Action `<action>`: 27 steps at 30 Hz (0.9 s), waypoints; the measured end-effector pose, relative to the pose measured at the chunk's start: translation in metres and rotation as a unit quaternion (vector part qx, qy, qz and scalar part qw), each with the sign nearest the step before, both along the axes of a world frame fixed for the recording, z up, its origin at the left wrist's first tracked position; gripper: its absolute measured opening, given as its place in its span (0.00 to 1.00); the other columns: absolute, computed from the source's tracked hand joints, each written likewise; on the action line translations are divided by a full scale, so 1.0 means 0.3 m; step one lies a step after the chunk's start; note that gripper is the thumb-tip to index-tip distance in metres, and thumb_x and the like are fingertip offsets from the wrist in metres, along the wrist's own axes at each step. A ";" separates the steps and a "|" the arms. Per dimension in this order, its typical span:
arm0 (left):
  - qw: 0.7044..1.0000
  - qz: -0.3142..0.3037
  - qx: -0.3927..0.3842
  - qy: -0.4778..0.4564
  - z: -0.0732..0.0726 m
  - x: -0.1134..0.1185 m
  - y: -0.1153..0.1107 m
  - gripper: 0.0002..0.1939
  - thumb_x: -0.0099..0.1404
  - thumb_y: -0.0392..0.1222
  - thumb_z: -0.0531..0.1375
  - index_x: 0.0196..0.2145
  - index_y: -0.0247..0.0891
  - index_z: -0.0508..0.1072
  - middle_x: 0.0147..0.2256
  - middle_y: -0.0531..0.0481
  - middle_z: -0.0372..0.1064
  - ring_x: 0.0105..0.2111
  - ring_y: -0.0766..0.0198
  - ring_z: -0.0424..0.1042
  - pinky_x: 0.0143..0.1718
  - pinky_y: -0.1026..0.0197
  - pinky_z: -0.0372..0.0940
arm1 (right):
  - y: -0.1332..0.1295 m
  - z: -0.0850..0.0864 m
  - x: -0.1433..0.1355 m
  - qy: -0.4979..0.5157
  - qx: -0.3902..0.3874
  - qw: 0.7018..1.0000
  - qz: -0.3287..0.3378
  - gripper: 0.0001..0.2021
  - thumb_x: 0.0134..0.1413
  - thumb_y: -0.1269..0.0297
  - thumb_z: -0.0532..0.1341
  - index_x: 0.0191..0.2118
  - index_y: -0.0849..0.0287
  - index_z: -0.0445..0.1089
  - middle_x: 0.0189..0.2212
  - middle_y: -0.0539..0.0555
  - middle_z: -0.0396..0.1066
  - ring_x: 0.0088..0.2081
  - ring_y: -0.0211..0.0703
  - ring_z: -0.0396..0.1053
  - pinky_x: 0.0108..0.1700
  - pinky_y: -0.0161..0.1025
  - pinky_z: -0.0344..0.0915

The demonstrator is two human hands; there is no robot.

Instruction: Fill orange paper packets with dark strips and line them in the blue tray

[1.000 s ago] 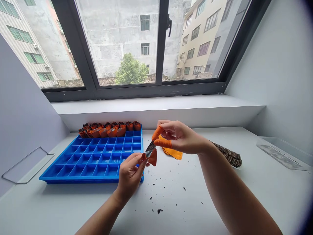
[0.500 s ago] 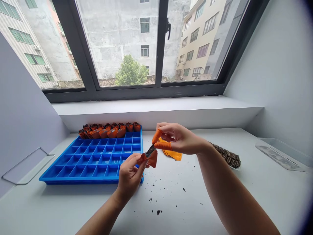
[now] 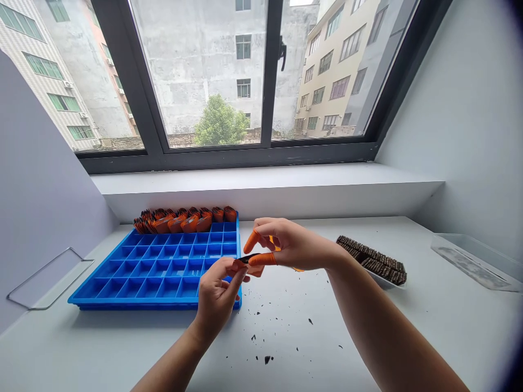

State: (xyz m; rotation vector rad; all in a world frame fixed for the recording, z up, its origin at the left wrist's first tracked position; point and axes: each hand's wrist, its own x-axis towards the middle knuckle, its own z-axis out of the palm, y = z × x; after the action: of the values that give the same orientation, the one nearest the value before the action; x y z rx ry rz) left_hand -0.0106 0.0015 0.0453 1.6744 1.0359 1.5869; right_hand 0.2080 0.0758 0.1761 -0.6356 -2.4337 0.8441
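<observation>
My left hand (image 3: 218, 283) pinches a small orange packet (image 3: 256, 271) between thumb and fingers, above the right edge of the blue tray. Its upper edge shows a dark strip; I cannot tell whether that is the packet's inside or a dark piece in it. My right hand (image 3: 288, 245) wears orange finger cots on the thumb and index finger. Its thumb rests against the packet's top while the index finger is lifted away, leaving a gap. Behind this hand lie flat orange packets (image 3: 299, 270), mostly hidden by it.
The blue compartment tray (image 3: 155, 301) has several filled packets (image 3: 190, 222) standing in its back rows. At right, a clear tray (image 3: 384, 281) holds rows of dark, crinkled pieces (image 3: 373, 259). Further right is a clear plastic box (image 3: 486, 253). Dark crumbs (image 3: 268, 360) are scattered over the white table (image 3: 327, 348).
My right index finger has parted from the thumb, and the dark piece they pinched no longer stands up from the packet. My right hand has moved slightly down and left. The left hand keeps its hold.
</observation>
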 end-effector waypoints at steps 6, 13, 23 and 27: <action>1.000 -0.005 -0.004 -0.004 -0.014 -0.005 0.003 0.13 0.78 0.49 0.63 0.48 0.37 0.80 0.45 0.41 0.81 0.33 0.58 0.85 0.19 0.69 0.72 | -0.008 0.005 0.016 -0.005 0.020 1.000 -0.003 0.17 0.60 0.44 0.73 0.44 0.52 0.82 0.37 0.50 0.65 0.36 0.38 0.65 0.35 0.36 0.65; 1.000 0.001 -0.009 -0.007 -0.014 -0.004 0.003 0.13 0.78 0.49 0.63 0.50 0.37 0.80 0.44 0.41 0.82 0.31 0.60 0.84 0.19 0.69 0.71 | -0.028 -0.007 -0.007 -0.055 0.085 0.994 -0.042 0.04 0.65 0.59 0.71 0.41 0.51 0.82 0.38 0.50 0.70 0.37 0.37 0.69 0.38 0.35 0.65; 1.000 0.020 0.006 -0.011 -0.009 -0.005 0.006 0.14 0.79 0.49 0.62 0.49 0.37 0.81 0.44 0.41 0.83 0.34 0.58 0.85 0.20 0.68 0.72 | -0.060 -0.035 -0.037 -0.122 0.211 0.963 -0.110 0.03 0.68 0.61 0.69 0.41 0.51 0.82 0.38 0.49 0.72 0.31 0.33 0.64 0.32 0.36 0.55; 0.999 0.040 0.021 0.010 0.002 -0.010 0.005 0.16 0.81 0.49 0.59 0.44 0.36 0.83 0.38 0.43 0.83 0.29 0.60 0.84 0.20 0.67 0.71 | -0.056 -0.040 -0.044 -0.140 0.242 0.951 -0.131 0.05 0.69 0.67 0.67 0.40 0.51 0.81 0.39 0.49 0.72 0.31 0.33 0.63 0.31 0.35 0.53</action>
State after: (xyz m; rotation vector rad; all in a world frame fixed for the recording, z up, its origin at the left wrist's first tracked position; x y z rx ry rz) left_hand -0.0136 0.0030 0.0458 1.6975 1.0997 1.6567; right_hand 0.1949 0.0590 0.1642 -0.9004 -2.5810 0.0377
